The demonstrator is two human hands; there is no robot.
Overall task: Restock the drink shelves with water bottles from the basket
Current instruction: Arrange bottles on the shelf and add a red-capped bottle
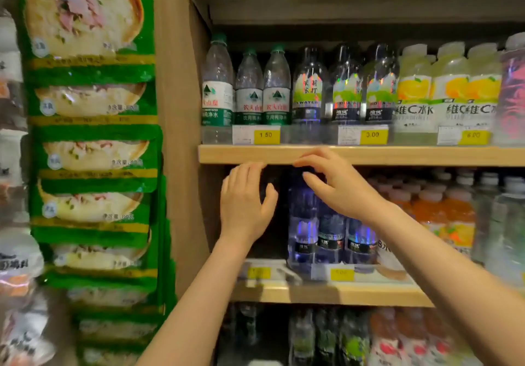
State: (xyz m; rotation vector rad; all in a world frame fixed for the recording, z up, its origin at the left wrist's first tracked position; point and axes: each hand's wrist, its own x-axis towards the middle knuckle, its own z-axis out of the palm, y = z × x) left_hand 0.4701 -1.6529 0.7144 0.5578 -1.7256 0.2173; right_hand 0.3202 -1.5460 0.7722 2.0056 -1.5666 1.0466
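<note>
Wooden store shelves fill the view, stocked with drinks in rows, and two bare forearms reach up from the bottom edge toward the middle shelf (326, 294). Nearest of all, the left hand (245, 203) is raised in front of a dark gap at the left end of that shelf, fingers straight and slightly spread, thumb out, holding nothing. Just to its right, the right hand (338, 186) hovers over the top of a blue water bottle (302, 218), fingers and thumb parted and bent above the cap; whether they touch the bottle cannot be told, and nothing is clasped in them. That bottle stands upright at the front of the middle shelf, beside two more blue-labelled bottles (346, 237), with orange drinks (443, 215) further right. Yellow price tags (342, 274) line the shelf edge. Above, the upper shelf (369, 155) carries green-capped water bottles (248, 87), dark bottles with bright labels (346, 87) and pale lemon drinks (449, 87). To the left, green snack packets (91, 144) hang in a column beside the wooden side panel (179, 110).
</note>
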